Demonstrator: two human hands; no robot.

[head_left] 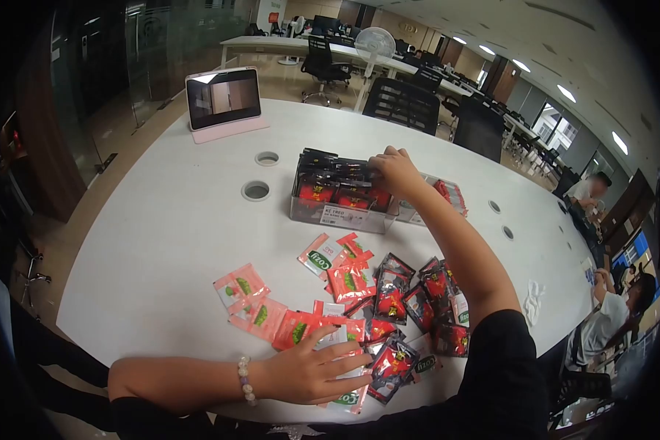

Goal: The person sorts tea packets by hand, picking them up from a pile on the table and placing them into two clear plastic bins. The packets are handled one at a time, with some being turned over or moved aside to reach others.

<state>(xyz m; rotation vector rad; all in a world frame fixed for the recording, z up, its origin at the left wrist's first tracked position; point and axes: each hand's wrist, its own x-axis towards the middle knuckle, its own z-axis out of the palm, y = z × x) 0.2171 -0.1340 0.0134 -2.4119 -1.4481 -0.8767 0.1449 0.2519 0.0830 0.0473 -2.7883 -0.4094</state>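
Note:
My left hand (308, 370) lies with spread fingers over a loose pile of sachets near the front edge of the table. Under and around it are pink-red sachets (297, 328) with a green picture and black-and-red sachets (393, 367). My right hand (397, 170) is curled at the right end of a clear plastic box (380, 222), its fingers down among the sachets; what they grip is hidden. Rows of black-and-red sachets (330, 192) stand upright in this box. Behind my right forearm, a second clear box (416, 215) contains pink-red sachets (451, 196).
A tablet (224, 100) in a pink case stands at the back left of the white table (161, 242). Round cable holes (256, 191) open in the tabletop. A crumpled white item (534, 302) lies at right. People (607, 323) sit along the far right side.

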